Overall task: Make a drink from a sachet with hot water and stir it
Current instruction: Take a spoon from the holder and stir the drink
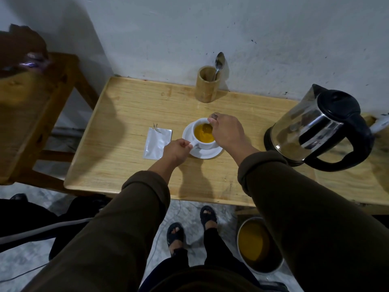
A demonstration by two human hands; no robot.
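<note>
A white cup [203,144] full of yellow-orange drink stands on a white saucer [207,153] in the middle of the wooden table [126,165]. My left hand [176,150] pinches the cup's handle at its left side. Over the cup's right rim, my right hand [226,131] grips a spoon [207,126] whose bowl dips into the drink; the liquid looks swirled. A torn-open silver sachet [156,143] lies flat just left of the saucer.
A steel electric kettle [320,127] with black lid and handle stands at the right. A bamboo holder [207,85] with a second spoon sits against the wall. A wooden chair [35,114] is at the left; a metal pot [257,245] of yellow liquid stands on the floor.
</note>
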